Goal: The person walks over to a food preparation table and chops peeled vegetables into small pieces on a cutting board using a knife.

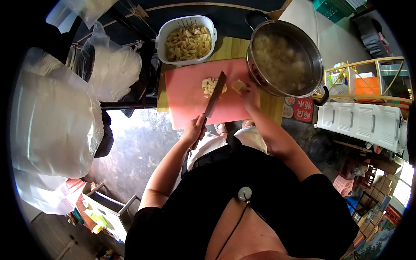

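A pink cutting board (186, 97) lies on a wooden table (271, 106). My left hand (195, 130) is wrapped round the handle of a large knife (215, 96), its blade pointing away from me over the board. Beside the blade lies a small heap of pale cut pieces (209, 86), partly covered by it. At the board's right side, my right hand (250, 96) has its fingertips on a pale chunk of food (238, 86).
A white basket (160, 45) of cut pieces stands behind the board. To the right is a large metal pot (255, 73) holding chunks in cloudy liquid. Plastic bags (115, 65) hang at the left; a white cabinet (359, 123) is at the far right.
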A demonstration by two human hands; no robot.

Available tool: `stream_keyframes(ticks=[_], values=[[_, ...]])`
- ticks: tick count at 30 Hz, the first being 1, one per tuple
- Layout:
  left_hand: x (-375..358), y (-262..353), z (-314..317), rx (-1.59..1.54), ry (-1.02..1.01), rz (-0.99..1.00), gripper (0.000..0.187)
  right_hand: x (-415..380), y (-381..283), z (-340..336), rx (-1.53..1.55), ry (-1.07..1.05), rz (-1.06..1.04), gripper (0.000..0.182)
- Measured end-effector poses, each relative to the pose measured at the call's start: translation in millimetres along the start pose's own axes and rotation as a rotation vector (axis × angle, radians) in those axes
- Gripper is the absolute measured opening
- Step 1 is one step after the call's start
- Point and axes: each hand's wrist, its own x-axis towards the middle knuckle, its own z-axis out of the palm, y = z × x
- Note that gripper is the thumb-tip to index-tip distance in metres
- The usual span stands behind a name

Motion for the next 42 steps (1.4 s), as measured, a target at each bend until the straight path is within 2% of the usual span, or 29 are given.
stream_keyframes(ticks=[1, 4, 7, 10, 13, 14, 16, 18, 21, 22, 24, 25, 28, 31, 35, 37, 38, 39, 41, 42], values=[[5, -2, 3, -0.006, -0.033, -0.007, 0.039, 0, 6, 0, 0.063, 0.044, 0.060, 0.035], [21, -14, 3, 0.082, -0.059, 0.004, 0.039, -2, 18, -6, -0.037, 0.065, -0.048, 0.036], [24, -25, -8, -0.026, 0.039, -0.053, 0.037, -12, -3, -11, -0.043, -0.086, -0.040, 0.035], [1, -8, -12, 0.063, 0.054, 0.024, 0.036, -12, 1, 9, -0.120, -0.057, -0.206, 0.034], [-6, -6, 2, 0.117, 0.082, 0.189, 0.038, -12, 1, 20, -0.182, 0.014, -0.185, 0.032], [-5, -8, 5, 0.118, 0.094, 0.248, 0.040, -11, 1, 21, -0.164, -0.024, -0.131, 0.032], [-1, 0, 7, 0.231, 0.047, 0.061, 0.042, -12, -7, 18, -0.133, -0.101, -0.024, 0.032], [11, -14, 13, 0.450, 0.137, 0.126, 0.043, -17, -19, 11, -0.195, -0.112, -0.068, 0.032], [7, -23, 13, 0.483, 0.168, 0.220, 0.044, -13, -12, 14, -0.210, -0.147, -0.122, 0.032], [7, -25, 12, 0.319, 0.106, 0.151, 0.043, -12, -5, 15, -0.202, -0.166, -0.137, 0.032], [6, -28, 2, -0.003, -0.016, 0.015, 0.042, -9, 0, 13, 0.230, -0.299, 0.089, 0.031], [3, -26, -1, -0.070, -0.067, 0.004, 0.043, -9, -2, 11, 0.446, -0.359, 0.203, 0.031], [4, -26, -5, -0.149, -0.094, -0.039, 0.043, -18, -37, -9, 0.272, -0.401, 0.219, 0.033], [1, -18, -3, 0.018, -0.050, 0.006, 0.039, -28, -27, 8, -0.324, -0.091, -0.289, 0.039], [-11, -5, 7, 0.140, 0.035, 0.077, 0.042, -29, -19, 18, -0.266, -0.144, -0.230, 0.047], [-12, 0, 13, 0.142, 0.060, 0.279, 0.040, -30, -18, 18, -0.278, -0.177, -0.152, 0.051], [-12, 1, 15, 0.140, 0.076, 0.381, 0.039, -32, -18, 18, -0.267, -0.147, -0.198, 0.049], [-9, 2, 16, 0.135, 0.052, 0.356, 0.043, -32, -22, 17, -0.256, -0.116, -0.248, 0.047], [16, -13, 13, 0.371, 0.102, 0.237, 0.042, -33, -28, 17, -0.272, -0.094, -0.329, 0.045], [23, -21, 12, 0.450, 0.147, 0.272, 0.041, -34, -30, 17, -0.301, -0.105, -0.358, 0.044]])
